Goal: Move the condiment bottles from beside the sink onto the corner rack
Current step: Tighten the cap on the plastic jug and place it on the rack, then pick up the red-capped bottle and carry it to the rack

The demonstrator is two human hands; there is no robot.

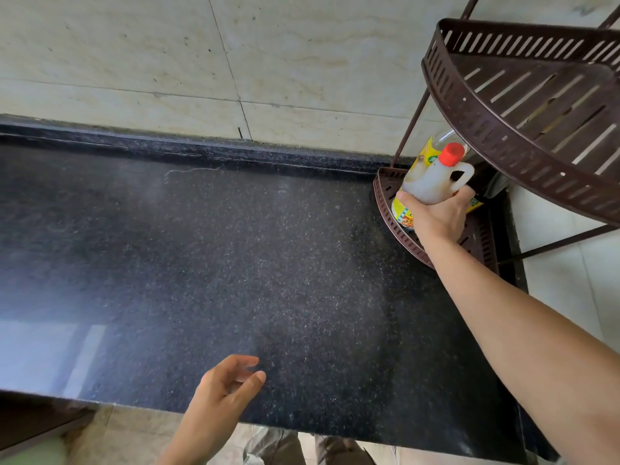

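Observation:
My right hand (437,214) grips a cloudy white bottle (432,179) with a red cap and a side handle, holding it over the lower tier (389,209) of the brown metal corner rack. Behind that bottle, on the lower tier, stands a clear bottle with a yellow label (423,155), partly hidden. The rack's upper tier (523,105) hangs above at the right and holds nothing that I can see. My left hand (223,394) hovers over the counter's front edge with loosely curled fingers, holding nothing.
A black speckled stone counter (235,263) stretches from the tiled wall (201,62) to its front edge. The rack stands in the back right corner. Below the counter edge, trouser legs (285,446) and floor show.

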